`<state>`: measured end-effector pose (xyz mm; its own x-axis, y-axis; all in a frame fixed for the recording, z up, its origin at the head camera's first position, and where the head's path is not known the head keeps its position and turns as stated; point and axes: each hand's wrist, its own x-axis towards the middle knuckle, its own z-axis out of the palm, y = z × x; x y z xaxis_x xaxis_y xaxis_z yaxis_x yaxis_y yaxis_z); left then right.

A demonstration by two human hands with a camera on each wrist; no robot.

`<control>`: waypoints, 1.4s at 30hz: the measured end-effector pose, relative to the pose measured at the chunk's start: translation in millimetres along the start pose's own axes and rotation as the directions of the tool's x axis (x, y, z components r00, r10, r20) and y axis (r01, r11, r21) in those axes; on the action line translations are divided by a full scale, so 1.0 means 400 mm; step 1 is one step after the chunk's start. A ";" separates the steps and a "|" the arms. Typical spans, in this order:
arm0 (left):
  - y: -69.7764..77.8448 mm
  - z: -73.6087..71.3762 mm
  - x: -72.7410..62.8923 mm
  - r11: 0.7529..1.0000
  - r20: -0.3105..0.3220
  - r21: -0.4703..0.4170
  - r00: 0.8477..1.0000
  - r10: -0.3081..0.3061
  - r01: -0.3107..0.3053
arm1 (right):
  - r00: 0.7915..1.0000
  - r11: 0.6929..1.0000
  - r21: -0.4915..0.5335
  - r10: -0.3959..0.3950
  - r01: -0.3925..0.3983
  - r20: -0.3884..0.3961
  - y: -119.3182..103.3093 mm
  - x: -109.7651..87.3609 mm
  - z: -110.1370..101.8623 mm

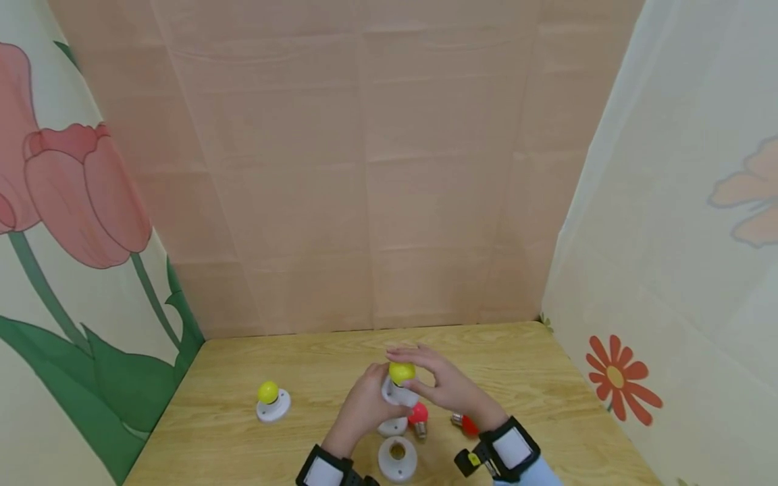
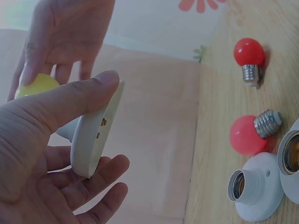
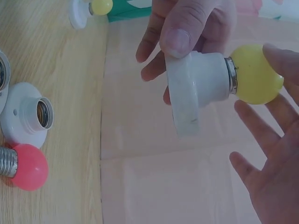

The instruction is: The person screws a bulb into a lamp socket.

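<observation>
My left hand (image 1: 363, 403) grips a round white lamp socket (image 3: 211, 79) by its base, thumb on one side and fingers on the other. The socket is raised above the table and tipped on its side. A yellow bulb (image 3: 256, 77) sits in its mouth, with a thin strip of metal thread showing between glass and socket. My right hand (image 1: 442, 379) pinches this bulb between thumb and fingers, while its other fingers spread loosely. Below the hands lie a pinkish-red bulb (image 2: 246, 135) and two white sockets with open mouths, one socket (image 2: 256, 191) beside another socket (image 1: 398, 459).
A second red bulb (image 2: 249, 51) lies on the wooden table (image 1: 328, 358), near my right forearm. Farther left stands a white socket (image 1: 275, 408) with a yellow bulb (image 1: 268, 391) in it. Patterned cloth hangs at both sides, and a plain brownish sheet (image 1: 365, 202) behind.
</observation>
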<state>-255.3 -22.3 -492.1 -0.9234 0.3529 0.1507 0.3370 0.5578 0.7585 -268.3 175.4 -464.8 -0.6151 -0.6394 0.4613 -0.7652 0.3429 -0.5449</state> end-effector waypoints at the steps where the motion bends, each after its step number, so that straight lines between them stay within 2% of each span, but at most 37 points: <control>1: -0.001 0.000 0.000 1.000 0.002 0.000 1.000 -0.003 0.003 | 1.000 1.000 -0.001 0.000 0.000 -0.005 0.000 0.000 0.000; 15: -0.009 0.006 -0.004 1.000 0.002 -0.003 1.000 0.011 -0.011 | 0.991 0.992 -0.108 0.054 -0.068 -0.124 -0.012 0.003 0.015; 17: -0.009 0.007 -0.004 1.000 0.003 0.004 1.000 0.013 -0.013 | 0.986 0.986 -0.135 0.080 -0.100 -0.145 -0.020 0.004 0.019; 20: -0.008 0.007 -0.003 1.000 0.008 0.016 1.000 0.017 -0.017 | 0.962 0.955 -0.207 0.165 -0.211 -0.216 -0.040 0.009 0.034; 24: -0.004 0.009 -0.002 1.000 0.019 0.005 1.000 -0.003 0.003 | 0.891 0.861 -0.311 0.290 -0.402 -0.350 -0.067 0.018 0.063; 27: -0.003 0.010 -0.001 0.999 0.026 -0.018 0.999 -0.030 0.031 | 0.851 0.806 -0.351 0.323 -0.477 -0.414 -0.079 0.022 0.080; 29: -0.002 0.009 -0.001 0.999 0.028 -0.028 0.999 -0.038 0.039 | 0.840 0.792 -0.358 0.331 -0.495 -0.429 -0.084 0.023 0.085; 31: -0.001 0.008 -0.001 0.999 0.029 -0.030 0.999 -0.035 0.036 | 0.837 0.797 -0.338 0.344 -0.500 -0.425 -0.085 0.023 0.086; 33: -0.001 0.007 0.000 0.999 0.028 -0.026 0.999 -0.027 0.028 | 0.844 0.821 -0.298 0.355 -0.487 -0.401 -0.083 0.022 0.081; 34: -0.002 0.006 -0.001 0.999 0.026 -0.025 0.999 -0.025 0.026 | 0.855 0.839 -0.275 0.355 -0.470 -0.378 -0.081 0.021 0.076; 36: -0.005 0.006 -0.001 1.000 0.022 -0.014 1.000 -0.017 0.018 | 0.889 0.884 -0.222 0.338 -0.413 -0.309 -0.076 0.018 0.063; 38: -0.008 0.006 -0.002 1.000 0.018 -0.007 1.000 -0.017 0.017 | 0.933 0.929 -0.158 0.301 -0.334 -0.200 -0.070 0.015 0.044; 40: -0.010 0.007 -0.003 1.000 0.013 0.000 1.000 -0.021 0.021 | 0.965 0.962 -0.092 0.251 -0.257 -0.071 -0.062 0.012 0.024; 42: -0.011 0.007 -0.004 1.000 0.015 0.005 1.000 -0.028 0.027 | 0.977 0.978 -0.027 0.207 -0.206 0.050 -0.054 0.010 0.006</control>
<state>-254.7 -23.3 -497.3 -0.9296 0.3483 0.1205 0.3125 0.5713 0.7590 -253.9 163.9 -452.9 -0.7501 -0.5878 0.3031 -0.6268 0.4856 -0.6093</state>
